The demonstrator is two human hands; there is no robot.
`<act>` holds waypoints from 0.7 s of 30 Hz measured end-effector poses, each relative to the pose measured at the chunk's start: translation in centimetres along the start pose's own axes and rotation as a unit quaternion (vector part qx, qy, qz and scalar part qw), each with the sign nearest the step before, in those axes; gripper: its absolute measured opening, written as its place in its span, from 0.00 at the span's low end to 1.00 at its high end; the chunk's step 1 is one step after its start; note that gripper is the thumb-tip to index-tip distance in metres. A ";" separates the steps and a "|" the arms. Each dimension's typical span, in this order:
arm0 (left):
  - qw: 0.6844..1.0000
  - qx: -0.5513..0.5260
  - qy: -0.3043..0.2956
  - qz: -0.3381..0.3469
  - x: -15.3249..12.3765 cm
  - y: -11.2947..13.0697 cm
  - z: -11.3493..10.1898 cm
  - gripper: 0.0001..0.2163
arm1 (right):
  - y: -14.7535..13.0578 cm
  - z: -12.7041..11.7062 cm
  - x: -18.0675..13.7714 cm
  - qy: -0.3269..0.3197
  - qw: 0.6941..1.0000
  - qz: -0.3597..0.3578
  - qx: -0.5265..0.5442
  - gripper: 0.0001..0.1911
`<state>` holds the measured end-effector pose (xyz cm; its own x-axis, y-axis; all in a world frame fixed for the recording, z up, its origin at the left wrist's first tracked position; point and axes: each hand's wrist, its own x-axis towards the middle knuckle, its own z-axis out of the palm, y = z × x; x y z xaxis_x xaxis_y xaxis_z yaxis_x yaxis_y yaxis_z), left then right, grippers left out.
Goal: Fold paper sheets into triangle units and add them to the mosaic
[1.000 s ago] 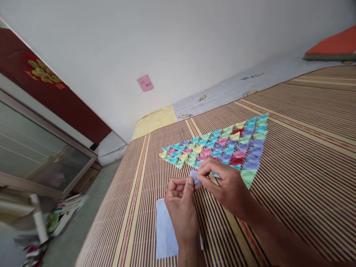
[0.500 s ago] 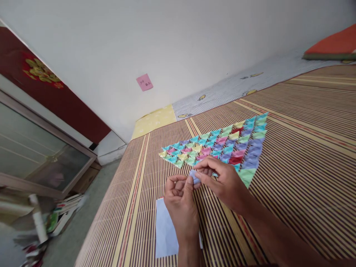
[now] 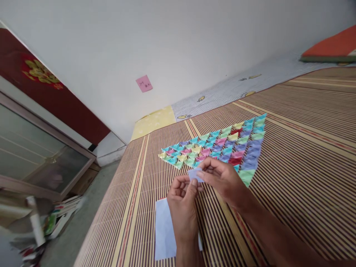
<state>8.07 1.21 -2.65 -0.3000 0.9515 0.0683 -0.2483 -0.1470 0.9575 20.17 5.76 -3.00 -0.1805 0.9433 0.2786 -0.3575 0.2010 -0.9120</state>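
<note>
A small piece of pale blue paper (image 3: 195,174) is pinched between my two hands above the mat. My left hand (image 3: 183,194) grips its lower edge, thumb on top. From the right, my right hand (image 3: 221,178) holds it between thumb and fingers. Just beyond lie folded paper pieces (image 3: 217,143) in rows, coloured turquoise, green, yellow, pink, red and violet, forming a large pointed pattern. Partly under my left forearm rests a larger pale blue sheet (image 3: 164,231); the forearm hides some of it.
A striped bamboo mat (image 3: 133,222) covers the bed. A pink note (image 3: 144,83) is stuck to the white wall (image 3: 178,44). An orange folded item (image 3: 330,44) lies at the far right. To the left are a glass-panelled door (image 3: 39,148) and clutter (image 3: 52,222) on the floor.
The small paper is turned and shows a wider, flatter face than before. My left hand has shifted slightly right; both hands still grip the paper.
</note>
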 end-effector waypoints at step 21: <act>0.995 -0.101 -0.007 0.022 -0.2 0.4 0.4 0.07 | -0.5 -0.5 0.1 -0.050 0.976 -0.153 -0.147 0.07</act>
<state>8.43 1.12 -2.18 -0.3023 0.9464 0.1139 -0.4164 -0.2386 0.8773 20.76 5.86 -2.62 -0.2011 0.7997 0.5658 -0.1334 0.5498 -0.8246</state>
